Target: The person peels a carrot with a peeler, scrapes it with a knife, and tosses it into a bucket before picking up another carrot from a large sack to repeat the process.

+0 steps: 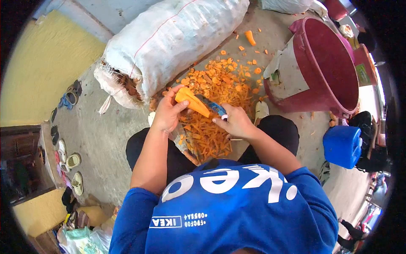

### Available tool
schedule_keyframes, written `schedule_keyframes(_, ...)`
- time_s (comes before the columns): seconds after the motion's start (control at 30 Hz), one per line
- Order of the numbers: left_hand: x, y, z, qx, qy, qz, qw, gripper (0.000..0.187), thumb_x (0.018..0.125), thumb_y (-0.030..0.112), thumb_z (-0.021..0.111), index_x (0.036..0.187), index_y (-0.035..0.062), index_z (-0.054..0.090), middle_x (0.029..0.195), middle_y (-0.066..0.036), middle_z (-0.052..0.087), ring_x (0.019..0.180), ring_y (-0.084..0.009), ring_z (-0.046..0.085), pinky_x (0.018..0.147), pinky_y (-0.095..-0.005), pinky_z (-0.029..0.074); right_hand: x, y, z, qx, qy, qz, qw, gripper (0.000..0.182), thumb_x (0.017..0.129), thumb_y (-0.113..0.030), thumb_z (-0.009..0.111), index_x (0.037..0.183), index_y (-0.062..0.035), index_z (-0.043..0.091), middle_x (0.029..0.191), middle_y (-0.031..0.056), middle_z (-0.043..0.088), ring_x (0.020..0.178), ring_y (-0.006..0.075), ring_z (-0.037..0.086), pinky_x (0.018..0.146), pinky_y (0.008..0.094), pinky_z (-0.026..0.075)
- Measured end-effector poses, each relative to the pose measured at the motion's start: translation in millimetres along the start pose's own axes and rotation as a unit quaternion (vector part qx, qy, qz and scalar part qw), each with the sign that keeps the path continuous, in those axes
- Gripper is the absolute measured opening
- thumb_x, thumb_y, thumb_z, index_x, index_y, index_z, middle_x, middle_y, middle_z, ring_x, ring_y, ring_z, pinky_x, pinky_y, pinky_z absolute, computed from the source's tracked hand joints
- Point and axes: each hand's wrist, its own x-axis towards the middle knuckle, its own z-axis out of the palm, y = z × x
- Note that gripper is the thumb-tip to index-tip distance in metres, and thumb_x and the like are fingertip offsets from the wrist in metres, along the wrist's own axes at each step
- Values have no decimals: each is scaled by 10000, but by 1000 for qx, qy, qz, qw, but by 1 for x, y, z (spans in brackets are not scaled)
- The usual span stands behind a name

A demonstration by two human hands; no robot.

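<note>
A thick peeled carrot [191, 103] lies tilted in my left hand [169, 111], the fingers wrapped round its broad end and the thumb along its side. My right hand [237, 122] is closed on a knife [216, 108] with a dark, bluish blade, held right beside the carrot's narrower end. Most of the knife's handle is hidden in my fingers. Under both hands spreads a heap of orange carrot peelings [207, 137], with cut round carrot slices [213, 78] mixed in towards its far side.
A large white woven sack [169, 40] lies beyond my left hand. To the right stands a big maroon tub [296, 72], with a blue jerrycan [342, 146] nearer me. A loose carrot piece [250, 38] lies beyond the heap. Sandals [73, 160] line the left wall.
</note>
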Motion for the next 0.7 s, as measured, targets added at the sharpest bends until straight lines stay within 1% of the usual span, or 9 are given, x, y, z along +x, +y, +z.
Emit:
schedule_keyframes(0.07, 0, 6, -2, -5, -16, -5, 1000, 452, 749, 2, 553, 1161, 84, 385, 972, -38, 496, 852, -138, 518, 650, -252, 478, -1, -3, -3, -10, -33, 10, 999, 321, 691, -281, 602, 806, -7, 479, 630, 198, 542, 619, 364, 541, 563, 421, 431)
schedule_keyframes(0.1, 0, 8, -2, 12, -19, -2, 1000, 448, 750, 9, 555, 1161, 76, 390, 968, -33, 497, 852, -134, 518, 653, -249, 478, -1, -4, -4, -14, -50, 15, 999, 318, 689, -280, 604, 798, -8, 480, 629, 199, 541, 618, 363, 542, 559, 420, 430)
schedule_keyframes(0.2, 1, 4, -6, 24, -28, -7, 999, 477, 729, 68, 594, 1164, 81, 398, 992, -33, 504, 845, -144, 526, 664, -265, 471, -4, 4, 6, 3, -38, 13, 999, 318, 685, -278, 611, 786, -6, 481, 624, 199, 538, 617, 361, 542, 555, 419, 429)
schedule_keyframes(0.3, 2, 7, -6, 18, -42, -19, 999, 439, 743, 25, 573, 1147, 79, 408, 961, -22, 503, 851, -117, 519, 661, -236, 472, -3, 1, 5, 0, -28, 20, 999, 317, 684, -273, 613, 789, -3, 485, 626, 195, 538, 620, 361, 543, 558, 417, 430)
schedule_keyframes(0.4, 3, 8, -3, 34, -30, -4, 999, 443, 737, 35, 586, 1142, 75, 411, 953, -20, 510, 833, -113, 525, 659, -232, 471, -1, 2, 6, 6, -33, 23, 999, 316, 685, -267, 609, 798, 1, 487, 633, 201, 535, 624, 358, 544, 564, 411, 430)
schedule_keyframes(0.5, 6, 7, -2, 36, -9, 3, 999, 441, 736, 46, 581, 1141, 69, 410, 963, -24, 508, 830, -129, 519, 664, -259, 460, 0, -4, -1, 34, -87, 43, 995, 300, 696, -208, 612, 875, 1, 491, 653, 173, 529, 623, 291, 542, 581, 350, 426)
schedule_keyframes(0.6, 11, 3, -2, 36, 6, 10, 999, 434, 738, 50, 582, 1135, 71, 410, 957, -26, 511, 816, -129, 519, 670, -256, 457, 5, 4, 4, 19, -69, 22, 997, 292, 705, -208, 610, 869, 3, 492, 654, 138, 525, 614, 243, 523, 583, 324, 416)
schedule_keyframes(0.7, 18, 0, -1, 49, 4, 27, 998, 467, 721, 25, 598, 1146, 44, 405, 966, -38, 515, 823, -121, 525, 649, -238, 466, 17, 14, 6, 60, -150, 85, 983, 280, 711, -212, 608, 850, 4, 498, 649, 96, 521, 598, 200, 498, 572, 308, 407)
